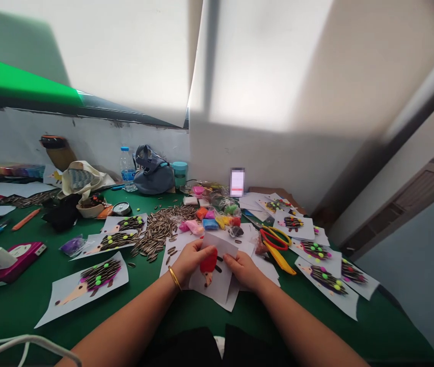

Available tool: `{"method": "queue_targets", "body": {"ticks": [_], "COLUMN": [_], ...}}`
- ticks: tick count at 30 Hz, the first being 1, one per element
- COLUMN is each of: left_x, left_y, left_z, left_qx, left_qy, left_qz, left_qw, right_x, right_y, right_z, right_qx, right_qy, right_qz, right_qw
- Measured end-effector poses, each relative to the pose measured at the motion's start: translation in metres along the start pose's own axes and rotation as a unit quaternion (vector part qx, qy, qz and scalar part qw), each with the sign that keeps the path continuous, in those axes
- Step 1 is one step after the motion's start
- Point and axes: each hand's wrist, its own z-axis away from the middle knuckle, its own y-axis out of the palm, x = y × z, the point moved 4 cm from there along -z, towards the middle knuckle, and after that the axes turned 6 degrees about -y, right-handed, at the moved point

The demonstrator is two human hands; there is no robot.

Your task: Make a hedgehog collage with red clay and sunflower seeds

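Head view: A white paper card (pixel 222 283) is located over the green tabletop (pixel 144 306), near the middle of its near edge. The left hand (pixel 191 261) and right hand (pixel 242 268) grasp opposite sides of the card, thumbs on the front face. The card carries a hedgehog figure: red body (pixel 208 262), beige head (pixel 207 278) directed toward the near edge, dark nose, dark legs. Sunflower seeds (pixel 163 229) lie beyond the left hand, toward the far edge.

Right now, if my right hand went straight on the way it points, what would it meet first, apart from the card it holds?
Probably the left hand, whose thumb lies on the same card, though depth between them is hard to judge.
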Motion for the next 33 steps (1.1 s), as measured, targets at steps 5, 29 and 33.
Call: {"method": "queue_targets", "body": {"ticks": [5, 29, 33], "left_x": [-0.0004, 0.0010, 0.0019], "left_y": [0.0031, 0.0061, 0.0044], "left_z": [0.0020, 0.0012, 0.0019], "left_qx": [-0.012, 0.040, 0.016], "left_qy": [0.013, 0.012, 0.012], "left_qz": [0.026, -0.001, 0.016], "left_qw": [0.999, 0.999, 1.000], "right_x": [-0.0053, -0.0043, 0.0003], "right_y": [-0.0011, -0.0008, 0.0001], "right_z": [-0.0015, -0.0022, -0.0010], "right_qx": [0.006, -0.049, -0.017], "right_qy": [-0.010, 0.021, 0.005], "right_qz": [0.043, -0.070, -0.012], "right_qw": [0.999, 0.996, 1.000]}}
